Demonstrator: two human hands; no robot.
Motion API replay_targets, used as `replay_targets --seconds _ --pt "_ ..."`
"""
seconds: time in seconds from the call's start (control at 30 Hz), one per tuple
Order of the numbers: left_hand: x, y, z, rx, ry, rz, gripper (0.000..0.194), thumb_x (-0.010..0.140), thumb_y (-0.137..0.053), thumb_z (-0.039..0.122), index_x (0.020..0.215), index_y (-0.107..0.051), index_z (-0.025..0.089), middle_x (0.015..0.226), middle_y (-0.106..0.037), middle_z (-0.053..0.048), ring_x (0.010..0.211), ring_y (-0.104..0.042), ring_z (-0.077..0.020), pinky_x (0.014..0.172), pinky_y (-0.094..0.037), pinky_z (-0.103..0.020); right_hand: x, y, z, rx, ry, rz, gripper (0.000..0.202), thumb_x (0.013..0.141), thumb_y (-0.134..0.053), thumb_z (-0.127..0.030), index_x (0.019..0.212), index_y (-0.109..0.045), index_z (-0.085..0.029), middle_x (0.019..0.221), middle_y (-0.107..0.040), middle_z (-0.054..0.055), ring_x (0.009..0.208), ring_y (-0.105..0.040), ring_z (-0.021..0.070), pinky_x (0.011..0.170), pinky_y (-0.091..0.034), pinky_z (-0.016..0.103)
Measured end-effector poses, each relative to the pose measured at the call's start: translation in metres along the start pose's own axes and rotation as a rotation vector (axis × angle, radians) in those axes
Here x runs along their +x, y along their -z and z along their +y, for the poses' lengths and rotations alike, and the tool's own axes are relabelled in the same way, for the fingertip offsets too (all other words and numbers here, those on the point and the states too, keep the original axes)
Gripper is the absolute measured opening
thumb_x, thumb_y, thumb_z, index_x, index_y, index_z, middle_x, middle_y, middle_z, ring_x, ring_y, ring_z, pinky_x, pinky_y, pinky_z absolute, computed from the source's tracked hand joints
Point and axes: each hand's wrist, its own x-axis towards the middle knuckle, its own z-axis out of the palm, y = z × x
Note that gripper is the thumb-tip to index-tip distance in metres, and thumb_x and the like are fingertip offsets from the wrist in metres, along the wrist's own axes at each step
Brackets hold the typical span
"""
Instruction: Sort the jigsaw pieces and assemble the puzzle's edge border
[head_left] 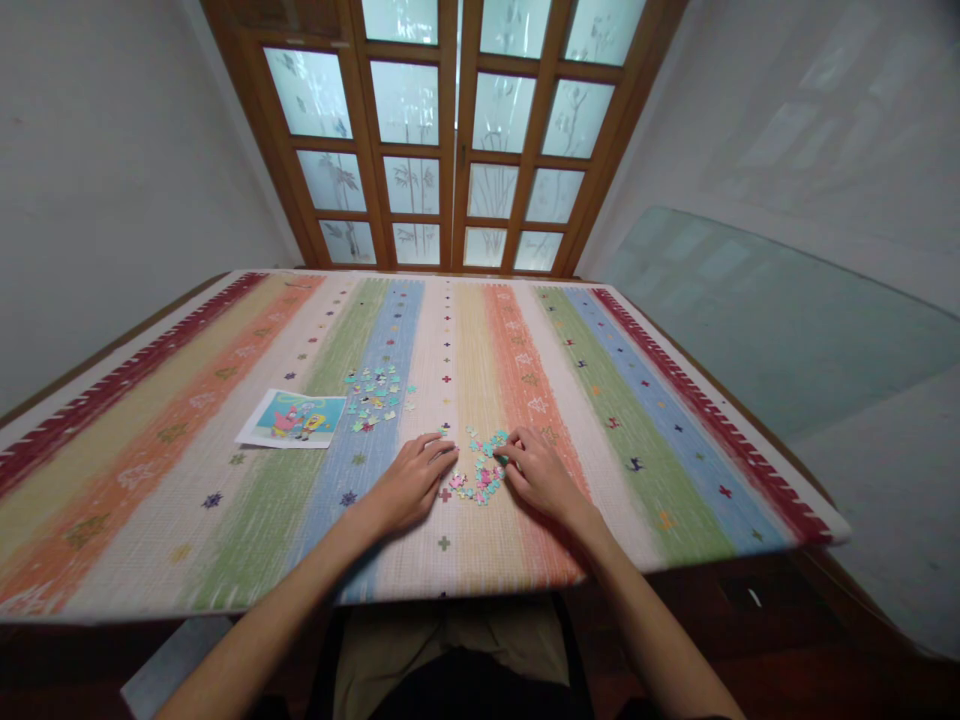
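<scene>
Partly joined jigsaw puzzle pieces (489, 478), turquoise, pink and yellow, form a loose ring on the striped tablecloth between my two hands. My right hand (541, 472) is at the ring's right side, thumb and forefinger pinched on a turquoise puzzle piece (499, 453) at its upper right. Resting on the cloth to the left, my left hand (417, 480) has its fingers stretched towards the pieces, holding nothing that I can see. Several loose puzzle pieces (375, 398) lie scattered farther off to the left. Beside them is a printed reference picture (294, 420) with cartoon figures.
The striped tablecloth (247, 530) covers a wide table, whose near edge runs just in front of my lap. Wooden doors with glass panes (409, 105) stand beyond the far edge. A pale glass-like panel (750, 310) is along the right wall.
</scene>
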Motion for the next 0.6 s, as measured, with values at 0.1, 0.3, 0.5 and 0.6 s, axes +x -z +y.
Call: replay_targets --seconds 0.1,0.3,0.5,0.6 --pt "-0.003 0.000 0.010 -0.025 -0.018 -0.003 0.043 0.095 -0.049 0.008 0.134 -0.059 0.021 0.138 -0.063 -0.011 0.136 -0.047 -0.0306 0.110 -0.047 -0.054 -0.001 0.000 -0.006 0.048 0.046 -0.010 0.030 0.092 -0.055 -0.009 0.108 -0.076 -0.022 0.099 -0.061 0.010 0.095 -0.055 0.0260 0.086 -0.045 0.040" --pt "-0.008 -0.006 0.025 -0.044 -0.025 0.007 0.039 0.098 -0.044 0.009 0.130 -0.063 0.022 0.133 -0.065 -0.012 0.133 -0.050 -0.0311 0.106 -0.050 -0.055 0.001 -0.001 -0.017 0.058 0.098 -0.071 0.030 0.096 -0.054 -0.009 0.108 -0.078 -0.023 0.095 -0.059 0.010 0.093 -0.054 0.0251 0.082 -0.046 0.037" --pt "-0.012 -0.005 0.022 -0.066 -0.013 0.053 0.042 0.098 -0.045 0.009 0.134 -0.061 0.023 0.132 -0.066 -0.012 0.130 -0.053 -0.0296 0.107 -0.050 -0.056 -0.001 0.002 -0.014 0.093 0.085 -0.038 0.026 0.098 -0.055 -0.012 0.108 -0.078 -0.022 0.097 -0.061 0.009 0.092 -0.055 0.0242 0.083 -0.047 0.037" --pt "-0.017 -0.002 0.022 -0.059 0.004 0.071 0.038 0.099 -0.047 0.011 0.131 -0.063 0.024 0.130 -0.066 -0.011 0.129 -0.053 -0.0298 0.105 -0.051 -0.056 -0.005 0.004 -0.012 0.138 0.132 -0.046 0.027 0.097 -0.056 -0.010 0.102 -0.079 -0.024 0.096 -0.061 0.009 0.093 -0.056 0.0240 0.083 -0.048 0.037"
